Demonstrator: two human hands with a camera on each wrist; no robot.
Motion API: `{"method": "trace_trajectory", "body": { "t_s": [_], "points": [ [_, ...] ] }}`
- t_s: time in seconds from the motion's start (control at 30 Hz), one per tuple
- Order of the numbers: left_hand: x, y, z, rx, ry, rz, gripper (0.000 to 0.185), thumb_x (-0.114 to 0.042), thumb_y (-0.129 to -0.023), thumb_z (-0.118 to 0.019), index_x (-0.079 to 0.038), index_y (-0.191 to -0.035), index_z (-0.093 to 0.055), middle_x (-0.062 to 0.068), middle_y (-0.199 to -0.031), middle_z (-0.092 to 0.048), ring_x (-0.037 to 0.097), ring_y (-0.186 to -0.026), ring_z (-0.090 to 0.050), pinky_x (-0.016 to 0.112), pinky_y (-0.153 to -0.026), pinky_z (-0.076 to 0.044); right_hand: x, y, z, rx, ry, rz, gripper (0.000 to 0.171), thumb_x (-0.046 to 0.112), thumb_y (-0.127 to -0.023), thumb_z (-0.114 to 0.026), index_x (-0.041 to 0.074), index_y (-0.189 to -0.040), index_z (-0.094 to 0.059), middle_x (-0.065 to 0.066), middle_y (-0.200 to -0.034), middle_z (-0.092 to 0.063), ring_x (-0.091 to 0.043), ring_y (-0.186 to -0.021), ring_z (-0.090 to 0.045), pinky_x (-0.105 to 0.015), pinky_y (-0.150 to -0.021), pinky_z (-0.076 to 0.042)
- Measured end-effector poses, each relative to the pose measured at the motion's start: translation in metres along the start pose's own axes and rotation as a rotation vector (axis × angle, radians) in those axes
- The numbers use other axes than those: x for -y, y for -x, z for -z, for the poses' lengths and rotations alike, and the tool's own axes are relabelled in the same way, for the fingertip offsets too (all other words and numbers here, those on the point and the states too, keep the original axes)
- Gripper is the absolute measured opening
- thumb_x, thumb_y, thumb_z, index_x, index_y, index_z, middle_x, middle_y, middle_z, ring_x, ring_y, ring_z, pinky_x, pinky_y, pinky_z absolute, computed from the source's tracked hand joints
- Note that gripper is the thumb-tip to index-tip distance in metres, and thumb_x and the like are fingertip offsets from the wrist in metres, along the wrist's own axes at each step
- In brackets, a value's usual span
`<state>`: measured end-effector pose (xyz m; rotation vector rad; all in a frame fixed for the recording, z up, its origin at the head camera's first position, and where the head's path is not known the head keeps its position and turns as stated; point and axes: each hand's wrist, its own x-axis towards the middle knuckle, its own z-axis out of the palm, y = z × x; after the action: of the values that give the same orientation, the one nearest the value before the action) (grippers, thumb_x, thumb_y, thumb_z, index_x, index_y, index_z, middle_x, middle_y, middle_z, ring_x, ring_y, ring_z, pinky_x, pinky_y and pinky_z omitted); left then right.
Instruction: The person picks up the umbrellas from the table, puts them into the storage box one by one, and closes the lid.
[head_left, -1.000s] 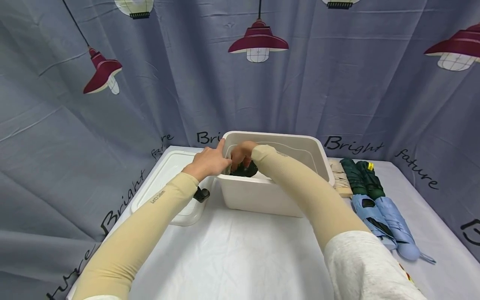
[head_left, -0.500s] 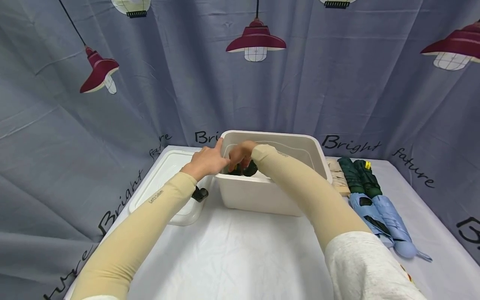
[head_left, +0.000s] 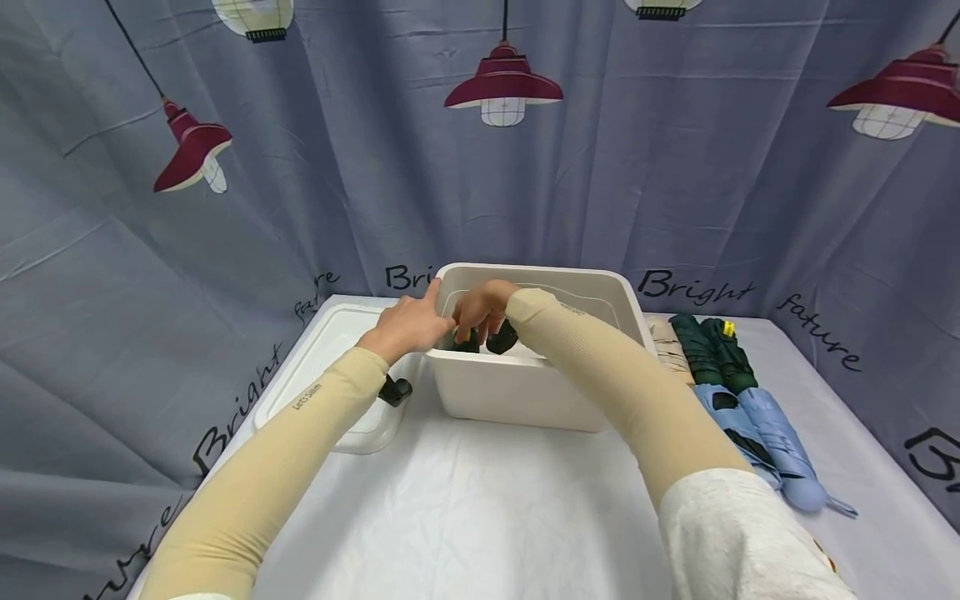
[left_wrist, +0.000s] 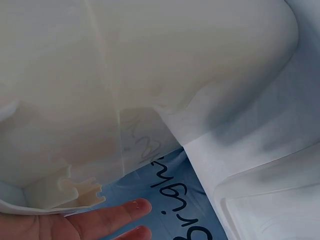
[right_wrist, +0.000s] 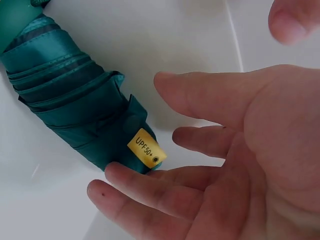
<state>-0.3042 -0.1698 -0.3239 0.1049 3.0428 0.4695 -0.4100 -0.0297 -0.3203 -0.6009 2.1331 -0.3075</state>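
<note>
A green folded umbrella (right_wrist: 75, 95) with a yellow tag (right_wrist: 146, 148) lies inside the white plastic storage box (head_left: 517, 387). My right hand (head_left: 482, 310) reaches down into the box over the umbrella. In the right wrist view the fingers (right_wrist: 150, 192) are loosely spread, with fingertips close to the umbrella's tagged end; contact is unclear. My left hand (head_left: 408, 325) rests on the box's left rim, its fingers (left_wrist: 107, 220) straight along the outside of the wall.
The white lid (head_left: 341, 333) lies left of the box, partly under my left arm. On the right are a beige folded umbrella (head_left: 670, 348), two green folded umbrellas (head_left: 708, 352) and two blue folded umbrellas (head_left: 772, 442). A grey curtain (head_left: 360, 167) hangs behind the table (head_left: 450, 508).
My right hand has loosened and shifted slightly at the umbrella inside the box. My left hand stays on the rim. The whole head view has drifted slightly.
</note>
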Motion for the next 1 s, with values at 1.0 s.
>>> {"method": "trace_trajectory", "body": {
  "t_s": [1.0],
  "points": [
    [-0.002,0.003,0.001,-0.006,-0.006,-0.008,0.085,-0.047,-0.094,-0.052,-0.019,-0.163,-0.01,0.025,-0.139,-0.057,0.038,-0.122,-0.058,0.054,-0.091,-0.047,-0.021,0.051,-0.006,-0.078,0.083,0.034,0.066,0.031,-0.099,-0.061,0.01,-0.157,-0.036,-0.019,-0.153,-0.045,-0.042,-0.133,-0.052,-0.046,-0.096,-0.053]
  ]
}}
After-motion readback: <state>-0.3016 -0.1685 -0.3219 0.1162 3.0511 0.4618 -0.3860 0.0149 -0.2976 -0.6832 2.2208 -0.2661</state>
